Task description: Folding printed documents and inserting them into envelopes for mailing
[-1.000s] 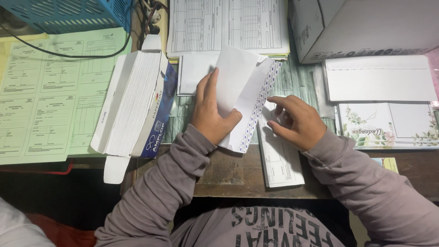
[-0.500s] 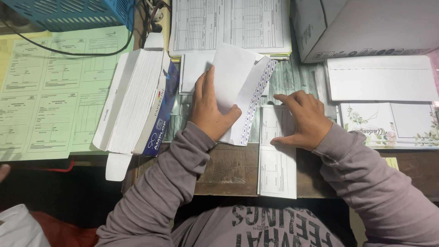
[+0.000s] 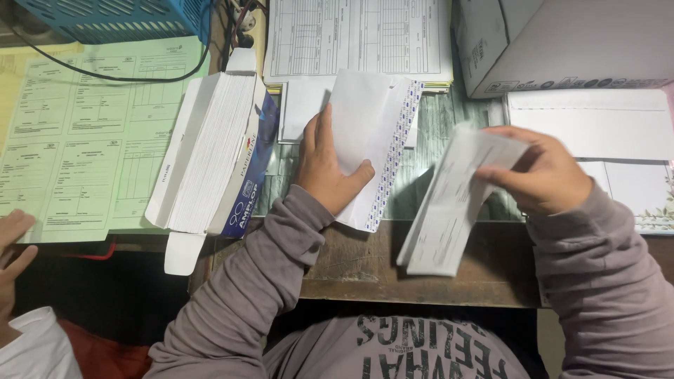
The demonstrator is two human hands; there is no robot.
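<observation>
My left hand [image 3: 327, 168] presses flat on a white envelope [image 3: 372, 140] with an open flap and a blue patterned lining, thumb across its lower edge. My right hand [image 3: 544, 172] grips the top end of a folded printed form [image 3: 449, 207] and holds it lifted above the desk, its lower end hanging toward me. An open box full of white envelopes [image 3: 210, 154] lies just left of my left hand.
Green printed forms [image 3: 84, 133] cover the left of the desk; another person's hand [image 3: 10, 245] rests at their edge. White forms [image 3: 358, 35] lie at the back, a cardboard box [image 3: 562, 42] back right, white envelopes [image 3: 597, 123] beneath it, a blue basket [image 3: 105, 17] back left.
My right hand has picked the folded form up off the desk and lifted it to the right. My left hand stays on the envelope. Another person's hand has appeared at the left edge.
</observation>
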